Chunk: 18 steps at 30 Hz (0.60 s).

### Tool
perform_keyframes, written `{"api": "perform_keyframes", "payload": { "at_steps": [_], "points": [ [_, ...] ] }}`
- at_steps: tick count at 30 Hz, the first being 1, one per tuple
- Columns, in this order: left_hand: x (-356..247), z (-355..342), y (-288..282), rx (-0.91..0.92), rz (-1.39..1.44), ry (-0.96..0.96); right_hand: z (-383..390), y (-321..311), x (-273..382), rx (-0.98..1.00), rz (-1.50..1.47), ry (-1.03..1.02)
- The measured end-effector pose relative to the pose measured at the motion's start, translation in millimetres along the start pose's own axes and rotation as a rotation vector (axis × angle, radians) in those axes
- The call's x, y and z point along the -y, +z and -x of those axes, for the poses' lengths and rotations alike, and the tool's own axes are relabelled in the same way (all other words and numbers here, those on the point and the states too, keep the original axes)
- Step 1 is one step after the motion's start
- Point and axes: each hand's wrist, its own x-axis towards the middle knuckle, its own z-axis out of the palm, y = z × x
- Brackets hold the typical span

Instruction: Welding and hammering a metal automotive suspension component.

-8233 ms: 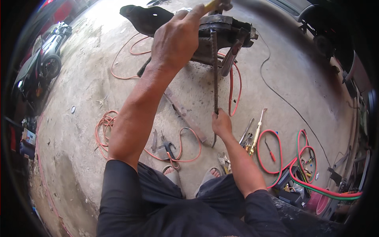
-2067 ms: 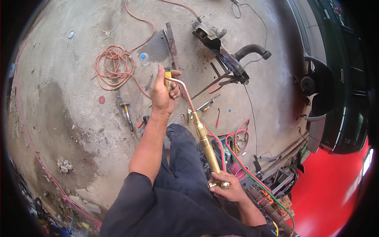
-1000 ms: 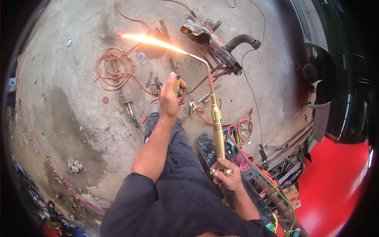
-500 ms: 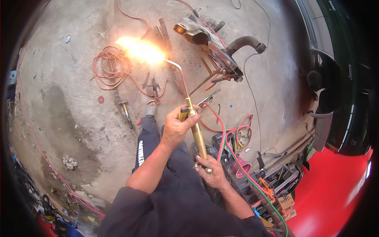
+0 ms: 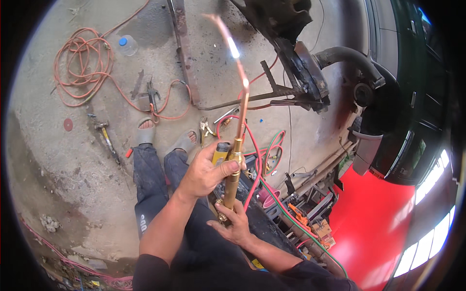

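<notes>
I hold a brass cutting torch (image 5: 233,167) upright in front of me. My left hand (image 5: 206,170) wraps its upper handle, with a small yellow lighter (image 5: 220,153) pinched against it. At the valve end below, the fingers of my right hand (image 5: 233,225) rest on the torch. Its copper neck (image 5: 241,114) rises to a tip with a small bright flame (image 5: 233,47). Red and green hoses (image 5: 264,186) trail from the torch base to the right. Past the flame lies a rusty car axle part (image 5: 298,72) on the concrete.
An orange cable coil (image 5: 80,65), a plastic bottle (image 5: 127,46), a hammer (image 5: 107,138) and pliers (image 5: 151,94) lie on the floor to the left. A steel bar (image 5: 182,48) runs upward. A dark car (image 5: 412,97) stands right, a red surface (image 5: 374,228) below it.
The large flame has shrunk to a small one at the tip. The torch has swung more upright and closer to me, and my view has tilted down.
</notes>
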Motion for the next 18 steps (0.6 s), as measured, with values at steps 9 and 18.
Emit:
{"api": "perform_keyframes", "payload": {
  "at_steps": [9,18],
  "points": [
    [-11,-89,-32,0.457,-0.05,-0.223,-38,77,-5,-0.273,-0.099,0.053],
    [-18,-90,6,-0.096,-0.898,0.235,-95,88,-29,-0.421,0.218,0.146]
  ]
}}
